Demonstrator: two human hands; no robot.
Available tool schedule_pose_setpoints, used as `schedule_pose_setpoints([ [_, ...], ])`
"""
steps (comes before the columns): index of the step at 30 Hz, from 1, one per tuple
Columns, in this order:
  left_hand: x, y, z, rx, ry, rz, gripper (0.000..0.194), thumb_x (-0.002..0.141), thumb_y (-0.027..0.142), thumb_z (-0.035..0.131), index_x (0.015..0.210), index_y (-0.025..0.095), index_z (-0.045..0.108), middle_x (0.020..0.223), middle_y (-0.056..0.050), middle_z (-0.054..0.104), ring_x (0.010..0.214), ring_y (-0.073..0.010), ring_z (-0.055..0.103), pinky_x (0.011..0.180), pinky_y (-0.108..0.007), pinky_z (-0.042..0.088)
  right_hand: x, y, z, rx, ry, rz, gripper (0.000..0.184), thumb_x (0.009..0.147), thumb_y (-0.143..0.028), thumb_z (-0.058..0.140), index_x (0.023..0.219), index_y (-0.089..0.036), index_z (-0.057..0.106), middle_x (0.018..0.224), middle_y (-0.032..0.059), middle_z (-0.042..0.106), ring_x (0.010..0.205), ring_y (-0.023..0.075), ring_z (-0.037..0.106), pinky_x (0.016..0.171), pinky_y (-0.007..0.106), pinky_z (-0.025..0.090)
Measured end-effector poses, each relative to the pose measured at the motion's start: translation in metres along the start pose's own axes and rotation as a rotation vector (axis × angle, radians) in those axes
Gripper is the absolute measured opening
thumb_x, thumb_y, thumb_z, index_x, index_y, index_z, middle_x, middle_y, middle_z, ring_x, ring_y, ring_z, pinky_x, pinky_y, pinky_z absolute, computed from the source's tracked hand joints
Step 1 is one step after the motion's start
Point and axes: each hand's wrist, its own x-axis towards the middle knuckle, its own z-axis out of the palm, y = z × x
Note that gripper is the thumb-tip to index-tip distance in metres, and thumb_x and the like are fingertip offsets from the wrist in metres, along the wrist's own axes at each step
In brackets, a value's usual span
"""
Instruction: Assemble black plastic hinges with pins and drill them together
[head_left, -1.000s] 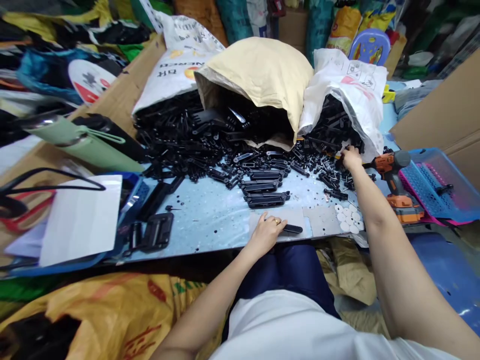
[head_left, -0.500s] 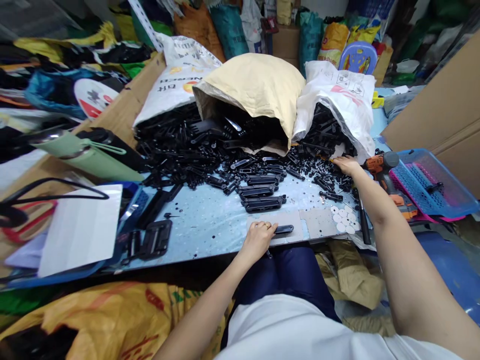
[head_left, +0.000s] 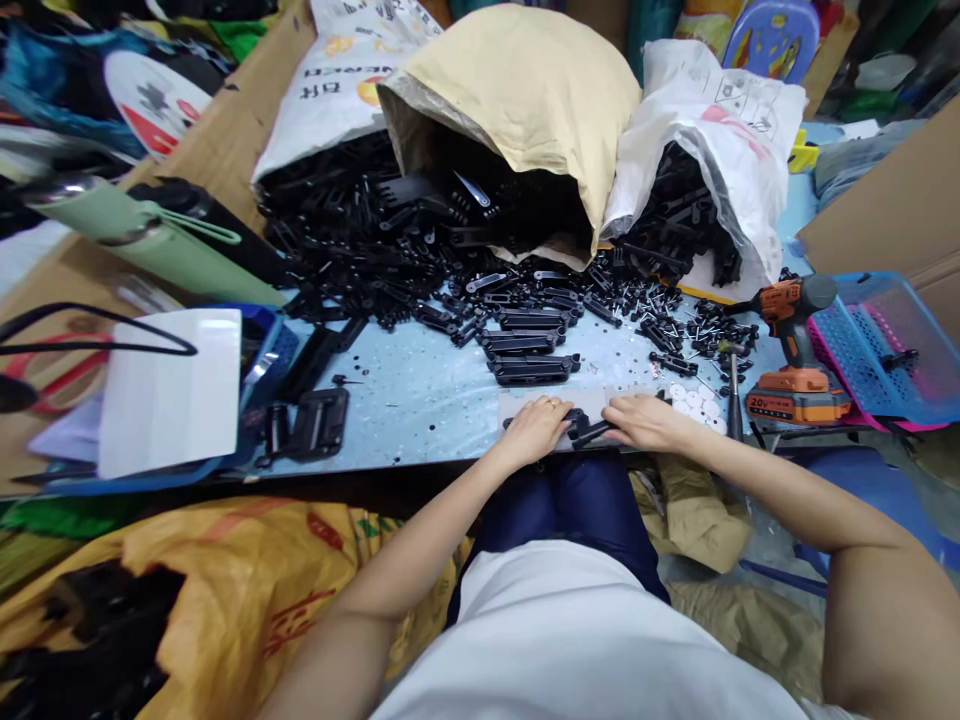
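At the table's front edge, my left hand is closed over a black plastic arm, whose end sticks out past the fingers. Just to its right, my right hand grips a second black bar, which slants towards the first piece and meets it or nearly does. Both hands rest over a grey board. The fingers hide most of each part. Behind them lie several similar black arms in a stack of rows.
Sacks spill black parts across the back. Loose screws, a hammer, white discs and an orange cordless drill are on the right, beside a blue basket. A green bottle leans at left.
My right hand has come back from the screw pile to the front edge, beside my left hand, and now grips a black bar. The view has tilted downward.
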Motion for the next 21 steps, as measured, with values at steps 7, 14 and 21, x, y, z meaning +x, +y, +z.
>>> schedule_pose_setpoints([
  [7,0.005,0.013,-0.011,-0.024,-0.054,-0.041,0.040,0.082,0.047,0.049,0.109,0.018,0.051,0.104,-0.009,0.058,0.100,-0.0256,0.053,0.085,-0.039,0.043,0.001,-0.014,0.029,0.030,-0.018,0.095,0.034,0.095,-0.040,0.030,0.099,-0.016,0.054,0.088,0.0082,0.059,0.073,0.0165,0.057,0.058,0.026,0.029],
  [14,-0.002,0.008,0.004,-0.084,0.108,-0.022,0.046,0.067,0.049,0.066,0.098,0.019,0.049,0.091,-0.007,0.060,0.087,-0.0241,0.060,0.076,-0.034,0.046,-0.004,-0.030,0.010,-0.017,0.073,0.169,0.033,0.096,-0.037,0.028,0.104,-0.019,0.055,0.087,0.0096,0.060,0.077,0.0187,0.055,0.059,0.028,0.025],
  [21,-0.010,0.002,0.012,-0.104,0.179,0.079,0.036,0.074,0.048,0.059,0.093,0.019,0.051,0.085,-0.005,0.061,0.081,-0.0210,0.062,0.069,-0.030,0.048,-0.005,-0.037,-0.008,-0.047,0.091,0.118,0.030,0.095,-0.032,0.030,0.099,-0.020,0.057,0.085,0.0088,0.060,0.074,0.0179,0.053,0.061,0.029,0.025],
])
